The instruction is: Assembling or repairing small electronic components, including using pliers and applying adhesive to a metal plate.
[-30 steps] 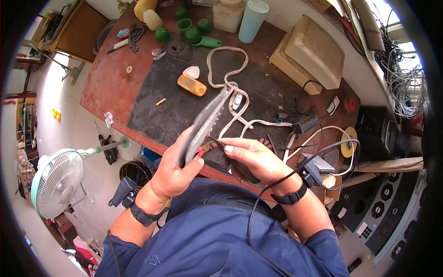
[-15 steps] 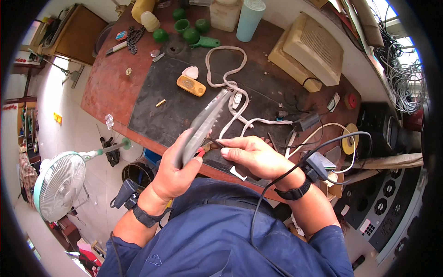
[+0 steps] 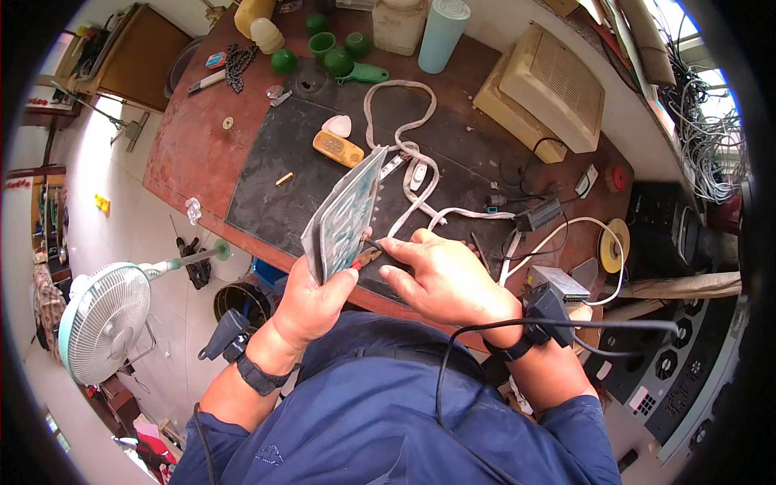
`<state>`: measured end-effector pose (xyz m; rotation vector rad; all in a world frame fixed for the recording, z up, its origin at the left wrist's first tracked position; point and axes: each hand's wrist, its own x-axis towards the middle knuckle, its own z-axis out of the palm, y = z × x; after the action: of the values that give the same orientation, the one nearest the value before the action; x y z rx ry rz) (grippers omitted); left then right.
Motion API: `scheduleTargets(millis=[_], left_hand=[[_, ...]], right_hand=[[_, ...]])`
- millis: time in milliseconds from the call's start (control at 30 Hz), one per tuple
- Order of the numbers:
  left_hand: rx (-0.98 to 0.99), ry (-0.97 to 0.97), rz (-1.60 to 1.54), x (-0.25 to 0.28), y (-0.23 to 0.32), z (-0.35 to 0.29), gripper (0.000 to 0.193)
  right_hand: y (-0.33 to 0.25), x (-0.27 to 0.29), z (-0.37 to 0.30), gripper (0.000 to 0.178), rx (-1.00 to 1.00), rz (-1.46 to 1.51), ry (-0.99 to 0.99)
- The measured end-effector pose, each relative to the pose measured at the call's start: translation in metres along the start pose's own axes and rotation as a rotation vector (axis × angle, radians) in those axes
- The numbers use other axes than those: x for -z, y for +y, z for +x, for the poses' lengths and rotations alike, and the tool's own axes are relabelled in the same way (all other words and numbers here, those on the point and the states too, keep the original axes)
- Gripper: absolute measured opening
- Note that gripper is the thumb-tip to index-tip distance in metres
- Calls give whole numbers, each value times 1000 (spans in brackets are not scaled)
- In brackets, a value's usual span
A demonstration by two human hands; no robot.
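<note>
My left hand (image 3: 311, 295) grips a flat grey-green panel (image 3: 346, 212) by its lower end and holds it tilted up above the bench. Small pointed parts stick out along the panel's right edge. Against its lower right side is a copper-coloured clip (image 3: 368, 257) with a red part near my left thumb. My right hand (image 3: 453, 279) is beside the clip, its thumb and index finger apart. The index fingertip is at a short dark piece (image 3: 372, 243) by the panel; its other fingers are mostly hidden. Behind the panel lies a white cable (image 3: 432, 170) with a white inline switch (image 3: 417, 176).
On the brown bench (image 3: 190, 153) with its black mat lie a yellow handheld device (image 3: 338, 149), a grey adapter box (image 3: 537, 217) and a metal box (image 3: 558, 283). A beige case (image 3: 550, 89) and a blue cup (image 3: 444, 36) stand farther back. A fan (image 3: 109, 323) is at left.
The panel has turned so its broad face shows more. My right thumb has come away from the index finger, where they pinched a dark piece. The black cable at my right wrist has swung down.
</note>
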<state>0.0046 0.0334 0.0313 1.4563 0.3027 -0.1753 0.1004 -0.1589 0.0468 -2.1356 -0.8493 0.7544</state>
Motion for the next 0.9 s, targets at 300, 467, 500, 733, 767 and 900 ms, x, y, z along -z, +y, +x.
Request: scheduleTargets(millis=[300,467,500,733,767,900], left_hand=[[9,27,-9,-3,6,-1,54],[-36,67,-17,-3,1,-3,55],[-44,70,-9,-4,0,-2,55],[-111,91,170,-1,-3,5,50],[-114,89,168,-3,-4,5,50],[-38,69,122,-1,-1,2,50]], right_hand=[[18,-5,4,45,61,202,-57],[6,-3,6,46,33,33,-53],[9,-5,5,46,28,56,-57],[18,-14,14,45,65,158,-67],[19,-19,13,45,44,183,14],[23,-12,12,43,48,220,-92]])
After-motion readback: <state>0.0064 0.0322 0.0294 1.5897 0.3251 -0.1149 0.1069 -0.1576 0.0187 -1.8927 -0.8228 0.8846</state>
